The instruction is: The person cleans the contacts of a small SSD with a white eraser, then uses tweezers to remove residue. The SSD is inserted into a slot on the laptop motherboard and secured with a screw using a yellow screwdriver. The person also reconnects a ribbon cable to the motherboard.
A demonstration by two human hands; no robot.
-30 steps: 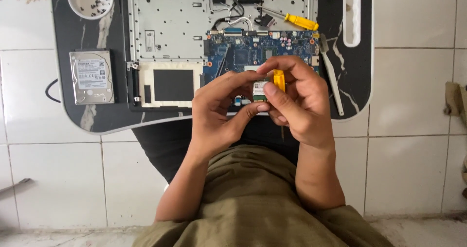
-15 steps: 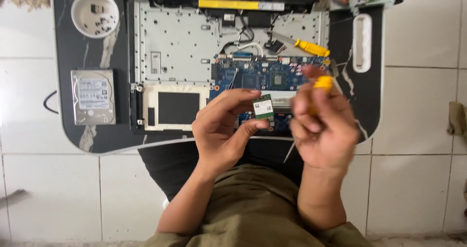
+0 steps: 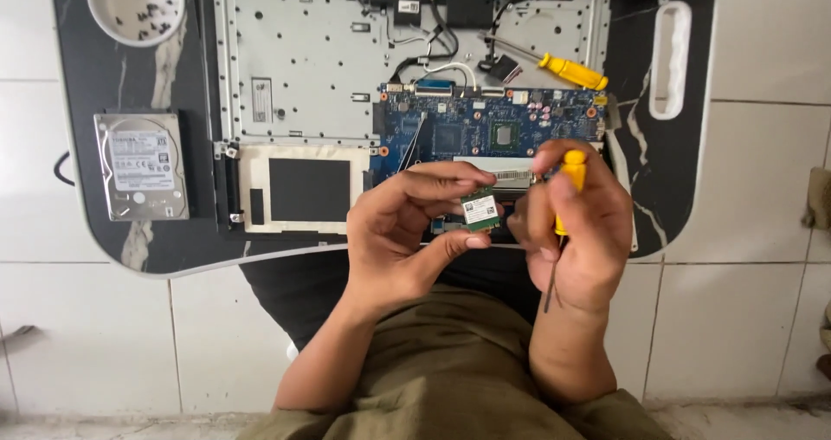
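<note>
My left hand [image 3: 407, 232] pinches a small green circuit card [image 3: 480, 209] between thumb and fingers, just above the near edge of an opened laptop [image 3: 346, 85]. My right hand [image 3: 576, 228] grips a yellow-handled screwdriver [image 3: 567, 197] with its thin shaft pointing down toward my lap. The two hands nearly touch beside the card. Behind them lies the laptop's blue mainboard [image 3: 485, 128].
A second yellow screwdriver [image 3: 567, 70] rests on the laptop's upper right. A silver hard drive [image 3: 141, 165] and a white bowl with several screws [image 3: 137, 5] sit on the black lap table [image 3: 130, 67] at the left. White tiled floor surrounds it.
The hands have separated slightly and lowered toward the table's near edge. The card, earlier covered by fingers, now shows in my left hand, and the screwdriver points downward.
</note>
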